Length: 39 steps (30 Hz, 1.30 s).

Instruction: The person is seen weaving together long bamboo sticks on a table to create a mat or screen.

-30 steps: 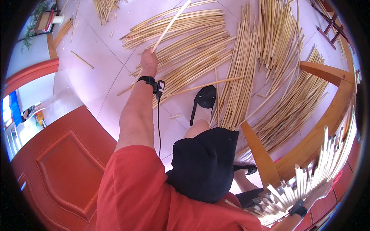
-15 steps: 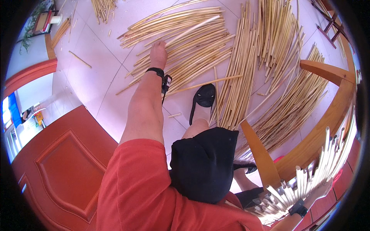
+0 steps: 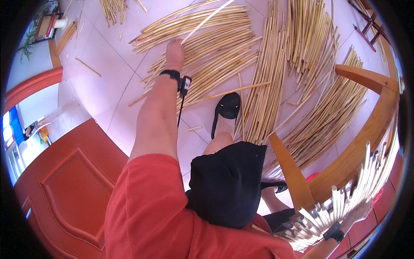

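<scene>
1. Hands: two, both bare, each with one black wrist strap [image 3: 172, 74].
2. Left hand [image 3: 175, 51]: folded around one pale stick [image 3: 205, 22] near its lower part; the fingers themselves are mostly hidden behind the back of the hand.
3. Right hand [image 3: 360, 212]: at the lower right, against one bundle of whitish sticks [image 3: 338, 203]; I cannot tell how tightly its fingers close.
4. Pale stick: long, slim, smooth-looking and nearly white, lighter than the yellow ones below. It slants from the left hand up and right, over the fanned stack [image 3: 224, 52]; whether it touches that stack is unclear.
5. Bundle: too many sticks to count, their cut ends spread at uneven heights, beside a wooden frame [image 3: 366, 129].
6. Larger floor stacks: four, namely the fanned one, a lengthwise stack [image 3: 267, 73], an upper-right stack [image 3: 307, 34] and a stack of thin stalks [image 3: 330, 116].
7. Short stick piece [image 3: 194, 128]: one, near the forward shoe.
8. Black shoes [image 3: 229, 105]: two, well apart.
</scene>
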Each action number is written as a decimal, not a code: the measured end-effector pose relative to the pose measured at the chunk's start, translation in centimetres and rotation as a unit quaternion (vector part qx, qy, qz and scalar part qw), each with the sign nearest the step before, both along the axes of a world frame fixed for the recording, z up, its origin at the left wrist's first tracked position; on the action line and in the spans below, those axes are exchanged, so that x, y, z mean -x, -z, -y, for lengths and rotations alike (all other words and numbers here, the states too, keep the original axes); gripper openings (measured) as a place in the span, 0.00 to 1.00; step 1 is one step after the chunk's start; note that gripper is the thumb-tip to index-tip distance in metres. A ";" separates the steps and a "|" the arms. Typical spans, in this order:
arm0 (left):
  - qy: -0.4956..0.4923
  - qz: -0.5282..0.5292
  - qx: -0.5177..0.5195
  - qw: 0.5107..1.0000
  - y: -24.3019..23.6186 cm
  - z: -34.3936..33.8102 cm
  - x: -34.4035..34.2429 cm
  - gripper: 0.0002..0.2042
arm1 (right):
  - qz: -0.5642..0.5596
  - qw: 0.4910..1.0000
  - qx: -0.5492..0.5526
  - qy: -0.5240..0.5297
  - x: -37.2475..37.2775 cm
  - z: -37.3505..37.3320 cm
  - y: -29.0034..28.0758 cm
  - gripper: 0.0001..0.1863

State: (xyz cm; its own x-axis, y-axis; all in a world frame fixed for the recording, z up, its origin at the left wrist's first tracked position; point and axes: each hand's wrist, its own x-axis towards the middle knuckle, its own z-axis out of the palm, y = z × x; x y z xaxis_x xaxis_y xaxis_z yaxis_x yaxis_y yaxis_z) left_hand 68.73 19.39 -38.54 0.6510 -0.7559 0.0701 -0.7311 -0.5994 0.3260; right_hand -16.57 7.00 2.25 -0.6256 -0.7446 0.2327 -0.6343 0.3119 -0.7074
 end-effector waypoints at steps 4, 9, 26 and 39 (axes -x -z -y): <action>0.073 0.023 0.046 0.996 0.4 -2.5 3.4 0.03 | 0.001 0.999 -0.016 0.041 -1.8 -0.1 -0.5 0.23; 0.032 -0.017 -0.014 0.999 1.0 -4.3 4.6 0.03 | -0.011 1.000 0.001 0.002 0.3 -0.2 -0.2 0.23; 0.070 0.019 -0.158 0.985 1.3 -2.2 3.2 0.05 | -0.003 1.000 0.002 -0.015 0.8 -0.1 -0.2 0.22; 0.108 -0.017 -0.111 0.988 1.5 -6.3 5.4 0.08 | -0.044 0.999 -0.002 0.009 -1.3 -0.2 -0.2 0.22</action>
